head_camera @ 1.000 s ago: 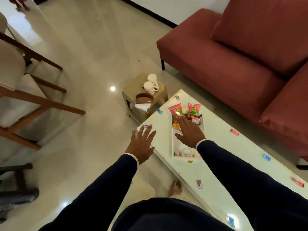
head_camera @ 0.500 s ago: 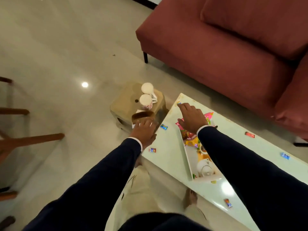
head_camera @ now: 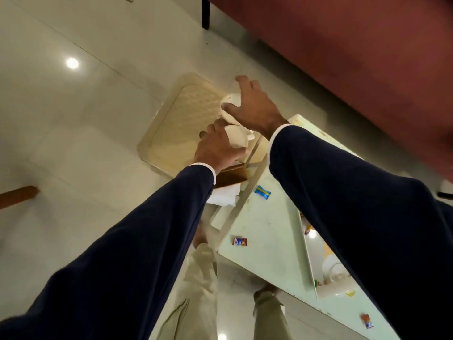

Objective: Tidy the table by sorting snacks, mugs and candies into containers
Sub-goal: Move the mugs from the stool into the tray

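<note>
Two white mugs stand on a small beige stool (head_camera: 181, 119) beside the white table (head_camera: 269, 231). My right hand (head_camera: 252, 106) curls over the far mug (head_camera: 231, 101) and grips it from above. My left hand (head_camera: 215, 148) wraps around the near mug (head_camera: 236, 137). Wrapped candies lie loose on the table: a blue one (head_camera: 262, 192), a red and blue one (head_camera: 239, 241), another near the front edge (head_camera: 367, 320). A white tray (head_camera: 309, 261) on the table holds a white cup (head_camera: 334, 268) and snack packets, mostly hidden by my right sleeve.
A red sofa (head_camera: 343, 45) runs along the far side, its dark leg (head_camera: 206, 13) on the tiled floor. A brown holder with white napkins (head_camera: 229, 190) sits under the stool's edge. A wooden chair leg (head_camera: 17, 196) shows at the left. My legs stand beside the table.
I have leaned closer over the stool. My right hand left the tray and reached onto the far mug. My left hand moved from the brown holder up to the near mug.
</note>
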`<state>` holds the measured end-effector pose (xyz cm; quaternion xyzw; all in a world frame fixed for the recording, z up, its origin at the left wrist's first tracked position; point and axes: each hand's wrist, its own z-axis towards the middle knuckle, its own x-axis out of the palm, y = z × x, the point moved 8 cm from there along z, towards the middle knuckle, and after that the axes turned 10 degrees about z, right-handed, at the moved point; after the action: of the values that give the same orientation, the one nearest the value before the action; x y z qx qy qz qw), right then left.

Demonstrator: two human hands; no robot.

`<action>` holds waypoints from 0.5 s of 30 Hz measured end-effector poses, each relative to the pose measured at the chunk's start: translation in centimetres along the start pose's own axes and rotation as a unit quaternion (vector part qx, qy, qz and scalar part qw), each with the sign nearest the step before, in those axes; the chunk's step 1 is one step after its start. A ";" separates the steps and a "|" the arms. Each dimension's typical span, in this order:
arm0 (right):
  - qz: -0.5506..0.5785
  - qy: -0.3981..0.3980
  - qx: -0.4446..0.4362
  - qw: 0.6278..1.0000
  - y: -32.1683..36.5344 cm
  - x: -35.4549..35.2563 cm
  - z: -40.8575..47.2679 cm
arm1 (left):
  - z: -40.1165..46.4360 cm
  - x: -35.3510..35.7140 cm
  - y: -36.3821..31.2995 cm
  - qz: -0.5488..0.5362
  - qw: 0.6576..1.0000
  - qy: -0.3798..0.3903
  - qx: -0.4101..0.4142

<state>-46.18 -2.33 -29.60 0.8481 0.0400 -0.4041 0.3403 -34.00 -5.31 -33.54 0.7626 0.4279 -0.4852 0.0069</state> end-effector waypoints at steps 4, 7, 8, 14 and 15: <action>-0.015 0.043 0.025 0.999 -0.9 3.8 2.8 | 1.3 1.7 0.7 0.020 1.000 -0.022 0.006; -0.010 0.018 0.025 0.999 -1.7 4.3 3.6 | 1.6 1.9 1.0 0.043 0.997 -0.055 0.019; -0.004 0.012 0.027 1.000 -1.8 4.2 3.8 | 1.7 1.9 1.1 0.048 0.997 -0.065 0.020; 0.041 0.004 0.032 0.999 -2.1 3.3 4.5 | 1.9 1.6 1.1 0.034 0.995 -0.087 0.041; 0.072 -0.004 0.027 0.997 -2.5 2.8 4.6 | 2.1 1.4 1.2 0.030 0.995 -0.082 0.039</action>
<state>-48.20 -3.83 -35.00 0.8560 -0.0334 -0.3827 0.3461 -34.45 -6.04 -36.20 0.7321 0.3836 -0.5623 0.0265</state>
